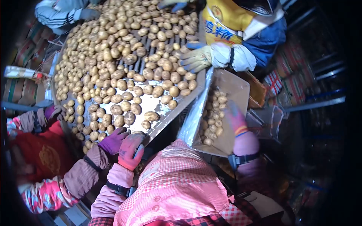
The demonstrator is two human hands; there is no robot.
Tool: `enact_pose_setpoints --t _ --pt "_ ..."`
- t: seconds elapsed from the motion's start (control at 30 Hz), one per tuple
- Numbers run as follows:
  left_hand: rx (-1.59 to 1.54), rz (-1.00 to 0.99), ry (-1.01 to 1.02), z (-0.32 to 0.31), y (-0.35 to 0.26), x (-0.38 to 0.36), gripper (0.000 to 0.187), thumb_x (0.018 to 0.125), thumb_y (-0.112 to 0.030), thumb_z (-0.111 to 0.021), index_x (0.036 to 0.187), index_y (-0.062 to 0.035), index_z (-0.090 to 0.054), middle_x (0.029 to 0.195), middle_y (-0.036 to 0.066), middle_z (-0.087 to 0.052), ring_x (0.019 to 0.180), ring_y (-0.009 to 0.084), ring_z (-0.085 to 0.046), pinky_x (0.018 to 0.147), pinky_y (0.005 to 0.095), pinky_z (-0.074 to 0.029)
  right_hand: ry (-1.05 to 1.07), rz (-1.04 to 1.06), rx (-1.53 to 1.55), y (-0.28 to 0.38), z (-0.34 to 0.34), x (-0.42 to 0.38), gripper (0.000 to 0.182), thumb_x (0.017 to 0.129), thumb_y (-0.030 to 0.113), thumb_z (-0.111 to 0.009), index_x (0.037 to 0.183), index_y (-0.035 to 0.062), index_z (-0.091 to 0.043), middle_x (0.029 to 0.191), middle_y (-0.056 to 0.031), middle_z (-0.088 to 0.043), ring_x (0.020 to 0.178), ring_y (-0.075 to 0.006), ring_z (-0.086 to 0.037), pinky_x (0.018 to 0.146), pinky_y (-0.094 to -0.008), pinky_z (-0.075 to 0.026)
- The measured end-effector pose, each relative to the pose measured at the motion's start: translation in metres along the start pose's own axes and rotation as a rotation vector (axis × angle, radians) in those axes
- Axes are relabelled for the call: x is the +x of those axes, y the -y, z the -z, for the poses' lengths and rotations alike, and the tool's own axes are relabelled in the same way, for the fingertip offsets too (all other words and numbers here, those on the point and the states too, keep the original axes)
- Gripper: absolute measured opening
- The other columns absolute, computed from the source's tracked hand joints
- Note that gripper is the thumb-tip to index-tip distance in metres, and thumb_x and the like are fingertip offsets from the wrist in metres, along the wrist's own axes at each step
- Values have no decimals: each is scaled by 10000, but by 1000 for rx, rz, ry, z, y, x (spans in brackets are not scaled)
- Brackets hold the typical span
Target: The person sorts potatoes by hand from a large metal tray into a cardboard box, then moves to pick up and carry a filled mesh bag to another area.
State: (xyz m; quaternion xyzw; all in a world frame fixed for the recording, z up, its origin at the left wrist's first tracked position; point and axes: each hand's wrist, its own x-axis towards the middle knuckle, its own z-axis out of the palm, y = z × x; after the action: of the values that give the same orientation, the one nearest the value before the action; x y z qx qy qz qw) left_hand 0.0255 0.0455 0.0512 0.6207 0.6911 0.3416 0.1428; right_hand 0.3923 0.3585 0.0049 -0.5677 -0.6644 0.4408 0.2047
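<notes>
My left hand (130, 150), in a pink-red glove, rests at the near edge of the sorting table (162, 115). Its fingers curl down with the back of the glove toward me, so what they hold is hidden. One potato (138, 133) lies just beyond its fingertips. My right hand (235, 118), in a pink glove, grips the right wall of a tilted cardboard box (235, 88) holding several potatoes (212, 120). A co-worker's purple-gloved hand (113, 140) lies right beside my left hand.
The slatted table is covered with many potatoes (113, 56). Another worker's yellow-gloved hand (196, 58) reaches in from the right; more hands work at the far end and at the left (52, 112). Stacked cartons (22, 52) stand to the left, with metal racks on the right.
</notes>
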Motion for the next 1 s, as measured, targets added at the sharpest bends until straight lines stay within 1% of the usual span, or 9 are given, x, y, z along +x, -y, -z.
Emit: enact_pose_setpoints --t 0.07,0.13,0.2,0.43,0.6,0.7,0.77,0.83,1.0 --pt "-20 86 -12 6 0 -12 418 781 -102 -682 1189 -37 -622 1171 176 -636 1131 386 -574 1006 481 -427 97 439 -558 65 -47 10 713 801 410 -692 1412 138 -442 1422 -206 -437 1343 -425 -343 1112 -482 -300" --pt "45 124 -58 10 1 -29 410 784 -106 -683 1185 -40 -626 1176 171 -636 1137 378 -572 1015 482 -420 145 581 -801 103 -91 30 828 771 492 -694 1468 188 -368 1463 -216 -372 1386 -424 -264 1134 -550 -198" --pt "31 187 -48 17 0 -40 402 790 -108 -681 1184 -49 -631 1184 161 -637 1140 373 -571 1020 478 -418 94 678 -904 134 -132 53 886 761 537 -684 1497 211 -314 1468 -229 -348 1395 -427 -244 1129 -553 -201" --pt "17 328 -89 23 -7 -70 445 770 -123 -687 1205 -63 -619 1197 148 -636 1146 374 -571 1035 470 -414 260 623 -1139 188 -260 46 864 815 695 -516 1508 226 -301 1563 -182 -215 1418 -396 -243 1096 -625 -211" --pt "36 336 -100 17 2 -73 471 756 -125 -690 1214 -61 -607 1198 152 -635 1143 382 -573 1035 483 -413 704 940 -985 192 -294 -34 759 851 639 -496 1448 179 -402 1513 -129 -326 1393 -375 -276 1100 -619 -178" --pt "34 354 -124 24 0 -68 441 780 -128 -680 1210 -61 -610 1191 160 -635 1138 382 -573 1038 482 -405 784 1179 -408 172 -280 -37 622 806 420 -684 1327 120 -522 1380 -160 -473 1310 -371 -408 1092 -520 -306" --pt "40 362 -144 28 0 -68 429 790 -129 -675 1209 -60 -611 1190 160 -635 1136 380 -573 1038 481 -404 718 1041 -348 174 -249 -2 584 793 385 -692 1275 87 -552 1299 -173 -516 1236 -368 -458 1060 -506 -335" --pt "26 400 -134 30 -2 -68 413 797 -90 -642 1206 -38 -624 1186 170 -638 1144 380 -575 1035 472 -413 405 887 -482 168 -210 39 597 778 389 -685 1257 57 -553 1229 -185 -541 1152 -362 -495 1012 -511 -353" --pt "-56 390 -108 19 5 -74 410 804 -123 -661 1204 -45 -619 1194 157 -637 1144 369 -575 1033 473 -410 49 890 -898 135 -199 25 599 772 334 -704 1275 53 -540 1224 -208 -539 1151 -369 -499 983 -488 -391"
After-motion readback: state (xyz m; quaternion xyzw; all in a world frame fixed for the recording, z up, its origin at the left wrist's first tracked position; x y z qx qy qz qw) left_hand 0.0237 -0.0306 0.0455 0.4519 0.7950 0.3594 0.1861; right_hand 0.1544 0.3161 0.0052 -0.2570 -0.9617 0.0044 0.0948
